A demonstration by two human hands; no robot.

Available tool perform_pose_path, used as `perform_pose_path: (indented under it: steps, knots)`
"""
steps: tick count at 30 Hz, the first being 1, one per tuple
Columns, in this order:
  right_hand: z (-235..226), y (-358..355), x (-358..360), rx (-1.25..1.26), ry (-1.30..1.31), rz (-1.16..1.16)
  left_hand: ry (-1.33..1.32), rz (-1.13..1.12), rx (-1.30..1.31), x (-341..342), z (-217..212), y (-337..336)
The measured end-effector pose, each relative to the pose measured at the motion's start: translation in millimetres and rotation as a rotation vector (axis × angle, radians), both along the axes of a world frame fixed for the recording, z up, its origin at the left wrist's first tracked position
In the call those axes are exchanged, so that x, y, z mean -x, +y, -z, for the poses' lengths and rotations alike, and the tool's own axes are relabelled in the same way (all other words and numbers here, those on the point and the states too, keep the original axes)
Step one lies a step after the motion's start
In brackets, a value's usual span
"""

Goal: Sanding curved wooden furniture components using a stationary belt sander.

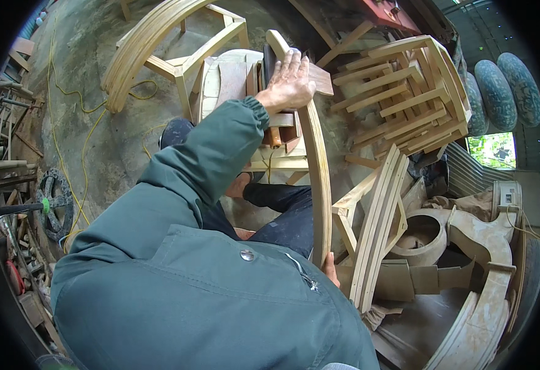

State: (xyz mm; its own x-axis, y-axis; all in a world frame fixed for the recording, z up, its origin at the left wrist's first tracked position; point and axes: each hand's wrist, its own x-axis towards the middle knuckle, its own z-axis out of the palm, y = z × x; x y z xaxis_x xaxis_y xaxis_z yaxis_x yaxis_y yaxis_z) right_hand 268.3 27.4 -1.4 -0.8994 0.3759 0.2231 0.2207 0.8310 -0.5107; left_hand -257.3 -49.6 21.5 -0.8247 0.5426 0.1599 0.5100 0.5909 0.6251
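A long curved wooden piece [317, 166] runs from beyond my left hand down to my right side, in front of my jacket. My left hand [290, 77] lies across its far part with the fingers stretched out flat, pressing it beside a dark upright block [270, 65]. The palm hides where wood and block meet. At the near end, my right hand [330, 269] grips the curved piece; most of that hand is hidden behind the wood and jacket. Under my left wrist sits a wooden stand with an orange-brown handle-like part [275, 137].
Curved wooden frames stand at far left [159, 55] and near right [378, 228]. A slatted stack of wooden parts [405, 92] is at far right, near large rounded grey-blue objects [498, 92]. A yellow cord [85, 166] crosses the floor at left. A dusty machine [486, 234] stands right.
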Motion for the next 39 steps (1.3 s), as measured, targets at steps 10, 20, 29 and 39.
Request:
perform_pose_path:
  steps: [10,20,29,39]
  knots:
    - [-51,-2,156,-0.222,-0.169,-0.097,-0.033,0.046,0.135,159,37,2]
    - [-53,7,307,-0.323,-0.142,-0.208,0.399,0.236,0.445,306,92,9]
    - [-36,10,443,-0.3,-0.201,-0.214,0.592,0.191,0.344,379,123,12]
    - [-21,15,547,-0.325,-0.135,-0.174,0.31,0.116,0.333,360,96,14]
